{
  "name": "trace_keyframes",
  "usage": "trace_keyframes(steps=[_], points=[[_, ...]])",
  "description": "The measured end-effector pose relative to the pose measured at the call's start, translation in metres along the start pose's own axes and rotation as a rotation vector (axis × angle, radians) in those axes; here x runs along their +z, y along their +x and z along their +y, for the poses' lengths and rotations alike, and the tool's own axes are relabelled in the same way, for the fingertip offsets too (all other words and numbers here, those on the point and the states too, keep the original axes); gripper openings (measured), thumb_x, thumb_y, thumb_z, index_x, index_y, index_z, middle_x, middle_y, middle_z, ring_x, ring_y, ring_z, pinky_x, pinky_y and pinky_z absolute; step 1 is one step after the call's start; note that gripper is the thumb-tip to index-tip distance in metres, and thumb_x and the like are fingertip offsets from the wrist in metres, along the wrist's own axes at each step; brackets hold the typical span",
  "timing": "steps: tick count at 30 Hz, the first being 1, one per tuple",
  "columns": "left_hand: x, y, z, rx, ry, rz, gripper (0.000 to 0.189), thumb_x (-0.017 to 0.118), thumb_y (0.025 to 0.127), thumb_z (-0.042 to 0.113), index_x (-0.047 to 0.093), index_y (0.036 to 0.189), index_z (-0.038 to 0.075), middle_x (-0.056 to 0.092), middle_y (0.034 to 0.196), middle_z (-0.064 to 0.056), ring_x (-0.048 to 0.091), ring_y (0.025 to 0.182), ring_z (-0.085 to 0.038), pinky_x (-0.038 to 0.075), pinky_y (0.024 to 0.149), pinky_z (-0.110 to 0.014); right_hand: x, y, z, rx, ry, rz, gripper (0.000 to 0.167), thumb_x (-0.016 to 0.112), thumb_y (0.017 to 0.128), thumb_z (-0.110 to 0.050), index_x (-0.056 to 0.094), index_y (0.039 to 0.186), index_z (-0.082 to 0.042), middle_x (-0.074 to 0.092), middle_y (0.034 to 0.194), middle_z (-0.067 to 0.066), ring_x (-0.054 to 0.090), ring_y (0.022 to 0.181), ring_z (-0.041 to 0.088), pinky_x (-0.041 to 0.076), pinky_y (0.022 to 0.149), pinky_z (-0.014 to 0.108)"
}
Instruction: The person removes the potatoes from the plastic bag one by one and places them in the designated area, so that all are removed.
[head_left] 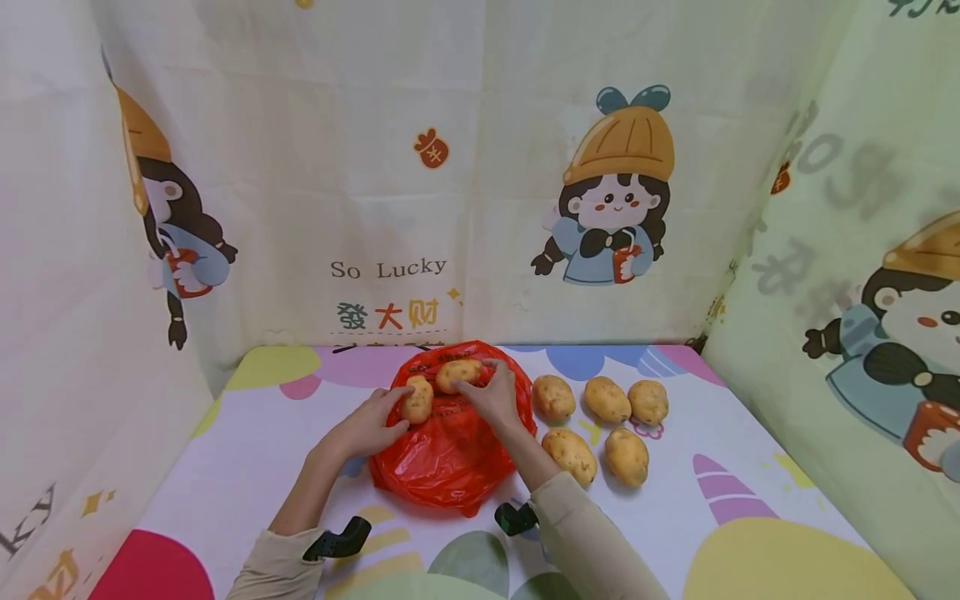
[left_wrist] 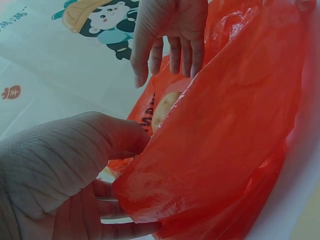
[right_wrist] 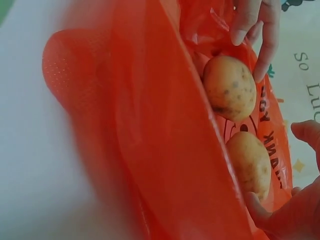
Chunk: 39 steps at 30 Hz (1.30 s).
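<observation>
Head: the left hand (head_left: pixel 369 423), wide, touches a potato (head_left: pixel 417 402) at ten o'clock in the red bag (head_left: pixel 450 467); the right hand (head_left: pixel 497 400), wide, meets another potato (head_left: pixel 456 376) at twelve. Left wrist: left thumb (left_wrist: pixel 129 138) by the bag's edge. Right wrist: right fingertip (right_wrist: pixel 256 205) at its potato's six o'clock.

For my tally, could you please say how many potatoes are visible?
7: two potatoes in the red bag; on the table to its right, three farther, two nearer. More may hide inside.
</observation>
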<state>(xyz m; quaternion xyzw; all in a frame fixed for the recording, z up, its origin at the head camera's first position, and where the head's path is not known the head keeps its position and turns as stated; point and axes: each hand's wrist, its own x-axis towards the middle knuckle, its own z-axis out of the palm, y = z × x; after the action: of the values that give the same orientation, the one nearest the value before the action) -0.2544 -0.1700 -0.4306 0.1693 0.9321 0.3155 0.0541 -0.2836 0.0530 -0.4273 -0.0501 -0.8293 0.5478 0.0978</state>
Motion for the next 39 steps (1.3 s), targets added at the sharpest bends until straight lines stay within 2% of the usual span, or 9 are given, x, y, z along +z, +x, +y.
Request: trace_keyframes(steps=[11, 19, 26, 39], points=[[-0.002, -0.001, 0.002, -0.016, 0.001, -0.002, 0.061, 0.065, 0.097, 0.017, 0.043, 0.153, 0.007, 0.045, 0.145, -0.028, 0.053, 0.127, -0.042, 0.051, 0.099, -0.061, 0.012, 0.006, -0.002, 0.062, 0.022, -0.007, 0.069, 0.085, 0.083, -0.03, 0.047, 0.133, -0.003, 0.047, 0.132, 0.022, 0.05, 0.119, 0.036, 0.046, 0.107, 0.053], [0.0, 0.0, 0.005, 0.016, 0.008, 0.002, 0.061, 0.065, 0.097, 0.016, 0.043, 0.152, 0.005, 0.047, 0.142, -0.028, 0.054, 0.126, -0.041, 0.05, 0.101, -0.061, 0.018, 0.011, -0.003, 0.054, 0.049, 0.03, 0.072, 0.087, 0.079, -0.028, 0.047, 0.133, -0.004, 0.047, 0.129, 0.02, 0.053, 0.114, 0.035, 0.05, 0.101, 0.052], [0.0, 0.0, 0.006, -0.017, -0.01, 0.003, 0.062, 0.066, 0.097, 0.017, 0.043, 0.153, 0.008, 0.045, 0.146, -0.028, 0.053, 0.128, -0.042, 0.051, 0.099, -0.061, 0.025, 0.016, -0.004, 0.09, 0.026, 0.055, 0.07, 0.086, 0.078, -0.026, 0.047, 0.132, -0.003, 0.047, 0.127, 0.02, 0.051, 0.114, 0.037, 0.049, 0.1, 0.053], [0.002, -0.001, 0.002, 0.0, 0.002, 0.006, 0.063, 0.066, 0.097, 0.017, 0.042, 0.154, 0.008, 0.046, 0.143, -0.027, 0.055, 0.125, -0.039, 0.051, 0.1, -0.06, 0.034, 0.022, 0.0, 0.128, 0.047, 0.082, 0.067, 0.086, 0.079, -0.02, 0.046, 0.131, -0.009, 0.043, 0.13, 0.021, 0.048, 0.119, 0.04, 0.048, 0.101, 0.056]])
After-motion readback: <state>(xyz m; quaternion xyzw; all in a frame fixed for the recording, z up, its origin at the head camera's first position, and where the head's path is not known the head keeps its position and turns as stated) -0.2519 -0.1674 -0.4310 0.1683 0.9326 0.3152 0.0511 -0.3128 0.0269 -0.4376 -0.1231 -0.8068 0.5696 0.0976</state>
